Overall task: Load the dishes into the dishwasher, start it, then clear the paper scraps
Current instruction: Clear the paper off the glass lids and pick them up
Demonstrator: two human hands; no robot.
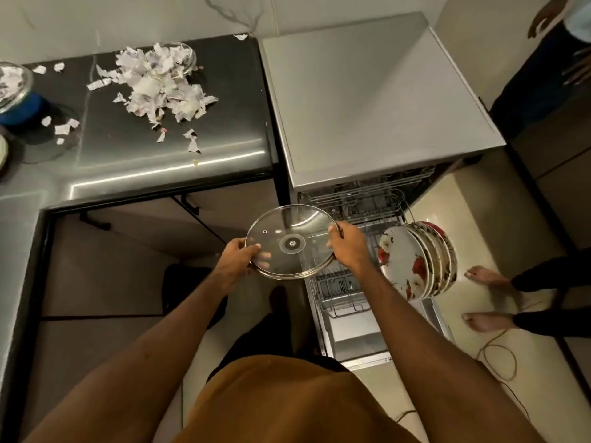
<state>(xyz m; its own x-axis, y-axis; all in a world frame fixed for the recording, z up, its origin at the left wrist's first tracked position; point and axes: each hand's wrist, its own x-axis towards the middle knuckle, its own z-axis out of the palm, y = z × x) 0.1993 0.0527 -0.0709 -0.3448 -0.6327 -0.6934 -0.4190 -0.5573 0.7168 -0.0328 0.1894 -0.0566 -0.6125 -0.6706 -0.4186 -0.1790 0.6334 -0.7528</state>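
While both hands (238,255) (347,246) grip its rim above the rack (343,289), the glass lid (291,241) looks stiff, slippery, breakable.

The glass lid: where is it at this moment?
Head view, centre: the left hand and right hand hold the lid by its rim at the left edge of the dishwasher rack, left of the plates.

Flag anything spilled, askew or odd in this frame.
Torn paper scraps lie spilled across the dark countertop around a glass bowl, with strays further left. Otherwise tidy: floral plates stand on edge in the lower rack; the held glass lid looks intact.
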